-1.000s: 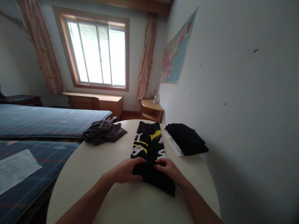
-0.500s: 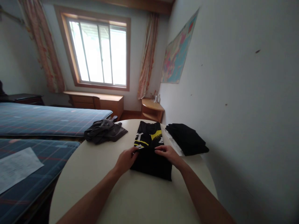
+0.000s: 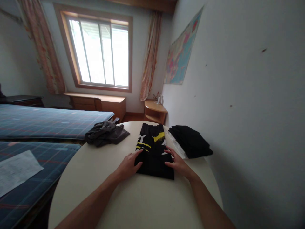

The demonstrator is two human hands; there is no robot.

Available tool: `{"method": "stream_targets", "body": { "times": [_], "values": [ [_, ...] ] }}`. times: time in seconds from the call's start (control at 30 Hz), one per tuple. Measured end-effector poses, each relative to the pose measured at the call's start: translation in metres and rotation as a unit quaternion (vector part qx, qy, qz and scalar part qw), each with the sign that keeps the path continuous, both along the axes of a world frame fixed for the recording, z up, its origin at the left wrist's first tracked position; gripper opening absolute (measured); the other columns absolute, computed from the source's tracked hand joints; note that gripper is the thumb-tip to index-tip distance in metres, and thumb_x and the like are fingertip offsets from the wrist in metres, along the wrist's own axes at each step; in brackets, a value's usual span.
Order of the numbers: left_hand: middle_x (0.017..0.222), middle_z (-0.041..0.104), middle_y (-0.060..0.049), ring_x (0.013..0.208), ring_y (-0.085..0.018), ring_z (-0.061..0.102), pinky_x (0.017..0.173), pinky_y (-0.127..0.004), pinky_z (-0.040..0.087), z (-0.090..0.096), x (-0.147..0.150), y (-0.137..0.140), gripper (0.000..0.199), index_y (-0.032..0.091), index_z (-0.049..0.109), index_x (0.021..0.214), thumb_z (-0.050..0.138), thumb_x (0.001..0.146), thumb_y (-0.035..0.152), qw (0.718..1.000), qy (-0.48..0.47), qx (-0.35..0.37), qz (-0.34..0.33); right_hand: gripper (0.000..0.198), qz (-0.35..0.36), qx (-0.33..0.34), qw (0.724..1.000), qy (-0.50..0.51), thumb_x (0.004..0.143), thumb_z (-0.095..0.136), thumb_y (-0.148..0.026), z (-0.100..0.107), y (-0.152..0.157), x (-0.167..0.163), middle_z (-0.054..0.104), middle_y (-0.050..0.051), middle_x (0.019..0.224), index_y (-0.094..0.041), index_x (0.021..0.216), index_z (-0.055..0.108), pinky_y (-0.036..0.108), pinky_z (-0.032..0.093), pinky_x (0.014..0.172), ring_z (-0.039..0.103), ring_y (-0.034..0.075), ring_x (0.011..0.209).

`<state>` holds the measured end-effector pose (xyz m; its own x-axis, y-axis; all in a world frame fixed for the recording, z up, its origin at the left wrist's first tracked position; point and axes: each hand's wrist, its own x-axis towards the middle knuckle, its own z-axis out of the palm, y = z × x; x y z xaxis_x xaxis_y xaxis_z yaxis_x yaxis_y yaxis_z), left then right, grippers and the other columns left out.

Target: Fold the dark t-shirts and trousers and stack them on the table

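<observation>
A folded black garment (image 3: 154,165) with yellow and white print lies flat on the round white table (image 3: 133,203); I cannot tell its exact kind. At its left edge is my left hand (image 3: 130,163), thumb and fingers spread and touching the cloth. My right hand (image 3: 177,163) rests at the right edge in the same way, with its fingers apart. Neither hand grips the cloth. Right of the garment sits a stack of folded black clothes (image 3: 190,141), partly on a clear plastic sheet or bag (image 3: 176,146). A crumpled dark grey garment (image 3: 106,133) lies at the table's back left.
Two beds with blue plaid mattresses (image 3: 52,121) stand to the left, with a sheet of paper (image 3: 20,170) on the nearer one. The white wall (image 3: 250,133) runs close along the table's right side. A wooden corner shelf (image 3: 156,108) stands behind.
Both hands have let go of the cloth edge they pinched and spread open at the sides. The raised black fold now lies flatter, and its near edge sits slightly farther away.
</observation>
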<state>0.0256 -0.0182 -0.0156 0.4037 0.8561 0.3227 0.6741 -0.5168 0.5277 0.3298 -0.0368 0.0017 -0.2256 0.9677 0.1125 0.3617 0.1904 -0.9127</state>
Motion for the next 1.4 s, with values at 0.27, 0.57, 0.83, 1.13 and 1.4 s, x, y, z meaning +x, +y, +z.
{"method": "stream_targets", "body": {
  "times": [0.27, 0.57, 0.83, 1.13, 1.4],
  "values": [
    [0.141, 0.049, -0.004, 0.129, -0.027, 0.046, 0.111, -0.040, 0.038, 0.024, -0.001, -0.018, 0.041, 0.031, 0.064, 0.120, 0.071, 0.080, 0.033, 0.987, 0.047, 0.057, -0.142, 0.047, -0.076, 0.165, 0.979, -0.098, 0.084, 0.052, -0.025, 0.002, 0.004, -0.014, 0.044, 0.007, 0.148, -0.025, 0.131, 0.054, 0.044, 0.038, 0.110, 0.043, 0.023, 0.134],
    [0.101, 0.068, -0.003, 0.098, -0.022, 0.061, 0.087, -0.031, 0.047, 0.022, 0.005, -0.018, 0.018, 0.028, 0.070, 0.101, 0.061, 0.086, 0.027, 0.983, 0.101, 0.037, -0.146, 0.036, 0.110, 0.182, 0.922, -0.324, 0.070, 0.078, -0.038, 0.034, -0.036, -0.053, 0.066, 0.006, 0.110, -0.024, 0.103, 0.071, 0.035, 0.045, 0.095, 0.059, 0.024, 0.105],
    [0.092, 0.074, 0.000, 0.083, -0.018, 0.066, 0.072, -0.024, 0.046, 0.041, -0.001, -0.028, 0.016, 0.027, 0.076, 0.093, 0.064, 0.083, 0.031, 0.976, 0.133, -0.065, -0.162, 0.026, 0.163, 0.071, 0.932, -0.315, 0.075, 0.064, -0.021, 0.030, -0.042, -0.066, 0.074, 0.002, 0.089, -0.021, 0.098, 0.077, 0.022, 0.047, 0.073, 0.067, 0.017, 0.080],
    [0.077, 0.072, -0.001, 0.065, -0.016, 0.066, 0.056, -0.022, 0.046, 0.064, -0.013, -0.046, 0.028, 0.023, 0.072, 0.101, 0.059, 0.083, 0.040, 0.919, 0.092, -0.319, -0.215, 0.038, 0.256, -0.158, 0.933, -0.197, 0.070, 0.076, -0.050, 0.040, -0.045, -0.054, 0.068, -0.001, 0.069, -0.018, 0.089, 0.077, 0.019, 0.042, 0.055, 0.058, 0.011, 0.059],
    [0.084, 0.070, 0.001, 0.071, -0.016, 0.060, 0.061, -0.024, 0.041, 0.050, -0.029, -0.020, 0.032, 0.024, 0.069, 0.094, 0.070, 0.072, 0.048, 0.973, 0.148, -0.144, -0.099, 0.043, 0.100, -0.070, 0.946, -0.300, 0.065, 0.080, -0.054, 0.041, -0.036, -0.028, 0.069, 0.001, 0.078, -0.017, 0.085, 0.073, 0.022, 0.040, 0.058, 0.059, 0.014, 0.069]
  ]
}}
